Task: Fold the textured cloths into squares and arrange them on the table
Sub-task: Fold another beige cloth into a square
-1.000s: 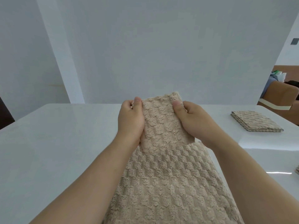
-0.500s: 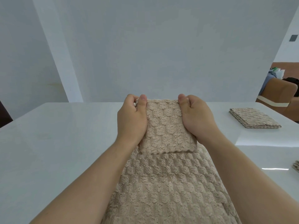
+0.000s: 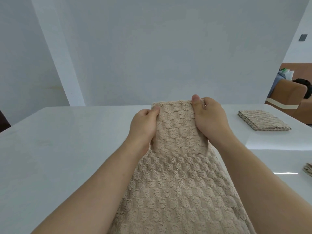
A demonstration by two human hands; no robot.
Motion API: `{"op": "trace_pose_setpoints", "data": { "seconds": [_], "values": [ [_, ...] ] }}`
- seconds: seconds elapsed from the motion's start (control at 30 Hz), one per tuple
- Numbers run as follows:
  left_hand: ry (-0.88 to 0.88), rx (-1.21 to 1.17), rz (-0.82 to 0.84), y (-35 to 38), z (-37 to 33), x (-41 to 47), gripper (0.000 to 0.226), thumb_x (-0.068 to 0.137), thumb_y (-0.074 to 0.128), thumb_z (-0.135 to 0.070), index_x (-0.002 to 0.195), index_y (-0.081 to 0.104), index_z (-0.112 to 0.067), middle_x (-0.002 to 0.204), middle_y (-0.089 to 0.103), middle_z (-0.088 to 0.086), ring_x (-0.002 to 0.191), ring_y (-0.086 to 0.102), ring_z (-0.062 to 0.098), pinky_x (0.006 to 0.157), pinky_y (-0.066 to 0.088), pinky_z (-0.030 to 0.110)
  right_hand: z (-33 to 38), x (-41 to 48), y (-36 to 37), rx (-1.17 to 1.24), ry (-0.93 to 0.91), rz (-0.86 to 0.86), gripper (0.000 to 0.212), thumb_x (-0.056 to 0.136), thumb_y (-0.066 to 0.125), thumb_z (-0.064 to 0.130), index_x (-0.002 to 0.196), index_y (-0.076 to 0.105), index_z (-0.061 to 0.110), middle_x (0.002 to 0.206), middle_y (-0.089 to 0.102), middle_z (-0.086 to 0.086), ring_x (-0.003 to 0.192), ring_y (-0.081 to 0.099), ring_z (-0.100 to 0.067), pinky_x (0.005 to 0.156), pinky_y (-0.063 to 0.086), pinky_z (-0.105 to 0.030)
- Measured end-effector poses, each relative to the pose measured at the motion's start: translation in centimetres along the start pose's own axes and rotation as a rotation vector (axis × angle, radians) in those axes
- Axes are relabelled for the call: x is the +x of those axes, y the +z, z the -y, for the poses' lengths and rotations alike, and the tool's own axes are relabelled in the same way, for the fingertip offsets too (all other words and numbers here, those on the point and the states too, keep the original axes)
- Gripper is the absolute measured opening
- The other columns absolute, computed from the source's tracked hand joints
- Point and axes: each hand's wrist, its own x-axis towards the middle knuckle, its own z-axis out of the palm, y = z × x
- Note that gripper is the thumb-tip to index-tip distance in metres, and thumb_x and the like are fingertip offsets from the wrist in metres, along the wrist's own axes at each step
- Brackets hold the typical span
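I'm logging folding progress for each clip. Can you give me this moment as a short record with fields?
surface: white table
cloth in work: beige textured cloth, far end doubled back toward the person
left hand: grips the fold's left edge
right hand: grips the fold's right edge
finished: folded cloth lying far right
partly seen: another cloth at the right frame edge

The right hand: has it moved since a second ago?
Yes. The right hand, gripping the beige cloth, has shifted away from the person: its thumb now tops the table's far edge, where before it sat below it.
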Motion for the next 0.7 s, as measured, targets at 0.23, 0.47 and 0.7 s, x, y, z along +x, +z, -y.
{"op": "trace_pose_setpoints", "data": {
  "seconds": [0.23,0.47,0.7],
  "values": [
    [0.247,0.21,-0.213,-0.7,0.5,-0.1,0.028,0.107,0.042,-0.042,0.103,0.055,-0.018,0.08,0.058,-0.007,0.069,0.053,0.005,0.061,0.039,0.018,0.2,-0.4,2.1,0.257,0.229,0.253,0.073,0.092,0.043,0.072,0.103,0.068,0.004,0.1,0.076,-0.016,0.095,0.072,-0.033,0.094,0.056,-0.053],
    [0.33,0.339,-0.26,-0.8,0.8,0.3,0.033,0.107,0.041,-0.043,0.101,0.056,-0.015,0.076,0.057,-0.007,0.067,0.05,0.0,0.056,0.036,0.008,0.5,-1.9,2.5,0.022,-0.009,0.131,0.036,0.109,0.026,0.048,0.101,0.04,0.015,0.061,0.06,-0.007,0.047,0.06,-0.022,0.045,0.044,-0.027],
    [0.396,0.475,-0.272,-1.5,1.2,0.9,0.036,0.107,0.041,-0.044,0.095,0.057,-0.013,0.073,0.054,-0.011,0.065,0.047,-0.002,0.057,0.035,0.004,0.5,-2.5,2.9,-0.002,-0.038,0.047,0.031,0.111,0.028,0.042,0.105,0.041,0.014,0.074,0.059,-0.005,0.062,0.054,-0.017,0.049,0.032,-0.031]
  ]
}}
